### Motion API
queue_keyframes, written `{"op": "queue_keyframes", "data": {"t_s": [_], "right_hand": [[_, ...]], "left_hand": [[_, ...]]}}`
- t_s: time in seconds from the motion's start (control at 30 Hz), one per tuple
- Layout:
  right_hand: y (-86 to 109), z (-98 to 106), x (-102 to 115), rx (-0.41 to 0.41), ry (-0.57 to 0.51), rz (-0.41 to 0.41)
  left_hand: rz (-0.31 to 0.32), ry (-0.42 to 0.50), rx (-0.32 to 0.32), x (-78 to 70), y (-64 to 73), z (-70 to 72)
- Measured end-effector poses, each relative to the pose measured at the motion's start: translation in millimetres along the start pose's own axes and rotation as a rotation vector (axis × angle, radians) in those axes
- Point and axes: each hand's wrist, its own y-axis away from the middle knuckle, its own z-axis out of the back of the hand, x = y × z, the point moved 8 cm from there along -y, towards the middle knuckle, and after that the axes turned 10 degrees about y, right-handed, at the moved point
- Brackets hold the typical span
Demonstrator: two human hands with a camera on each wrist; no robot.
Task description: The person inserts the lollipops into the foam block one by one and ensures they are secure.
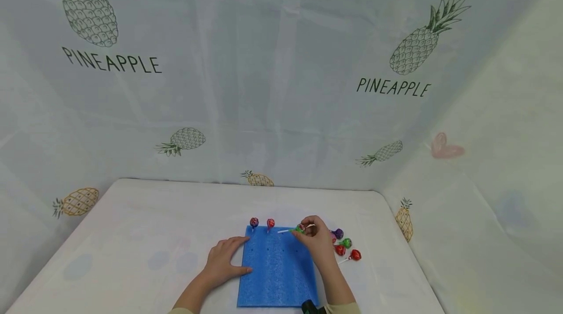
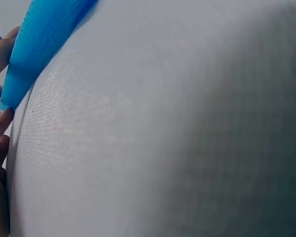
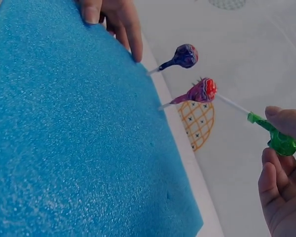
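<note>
My right hand point(image 1: 319, 243) pinches a green-wrapped lollipop point(image 3: 283, 142) by its candy end, thumb above and fingers below. Its white stick points left over the far part of a blue foam board point(image 1: 279, 277). Two lollipops stand with their sticks in the board near its far edge: a dark purple one point(image 3: 186, 56) at the corner and a red and pink one point(image 3: 203, 91) beside it. At the board's left edge rests my left hand point(image 1: 221, 259), thumb and fingers spread apart, fingertips touching the foam.
Right of the board lie several loose lollipops, among them a purple one point(image 1: 337, 234), a green one point(image 1: 346, 243) and a red one point(image 1: 355, 255). Small dark holes dot the board. A white cloth point(image 1: 145, 235) covers the table; a pineapple-print curtain point(image 1: 264, 84) hangs behind.
</note>
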Motion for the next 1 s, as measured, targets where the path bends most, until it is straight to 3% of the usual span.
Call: {"op": "queue_keyframes", "data": {"t_s": [0.47,1.0], "right_hand": [[-14.4,-9.5,-1.6,-0.015,0.030,0.087],[-15.3,-13.7,-11.0,-0.015,0.041,0.071]], "left_hand": [[-0.033,-0.008,-0.010,-1.4,1.0,0.6],[-0.017,0.005,-0.006,3.0,-1.5,-2.1]]}}
